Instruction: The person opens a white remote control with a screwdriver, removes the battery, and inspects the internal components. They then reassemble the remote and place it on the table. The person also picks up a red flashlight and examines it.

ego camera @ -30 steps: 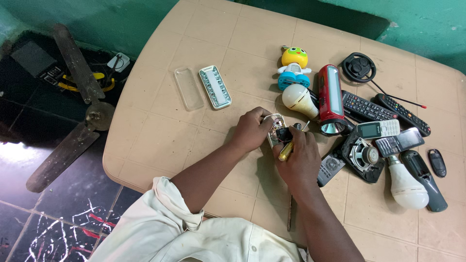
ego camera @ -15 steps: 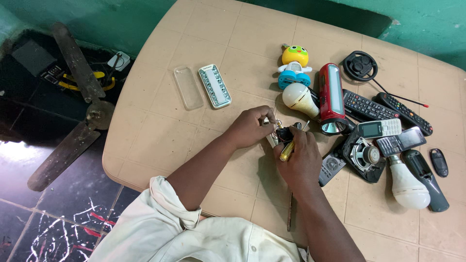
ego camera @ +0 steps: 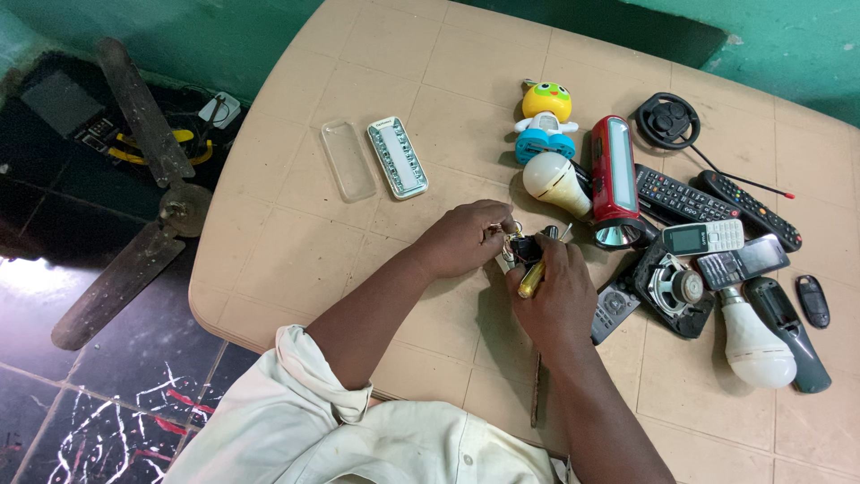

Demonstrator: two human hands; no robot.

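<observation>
My left hand (ego camera: pixel 466 237) and my right hand (ego camera: pixel 557 291) meet over the beige table (ego camera: pixel 296 251). Between them is a small dark device with wires (ego camera: pixel 523 245), pinched by my left fingers. My right hand grips a yellow-handled tool (ego camera: pixel 531 280) whose tip points into the device. Most of the device is hidden by my fingers.
A clear phone case (ego camera: pixel 348 159) and a white LED panel (ego camera: pixel 397 157) lie to the left. A toy figure (ego camera: pixel 546 121), bulbs (ego camera: pixel 555 183), a red torch (ego camera: pixel 614 179), remotes (ego camera: pixel 681 194), phones (ego camera: pixel 703 237) and a speaker part (ego camera: pixel 674 287) crowd the right. A ceiling fan (ego camera: pixel 148 193) lies on the floor.
Both hands stay together over the small device; only the fingers have shifted slightly.
</observation>
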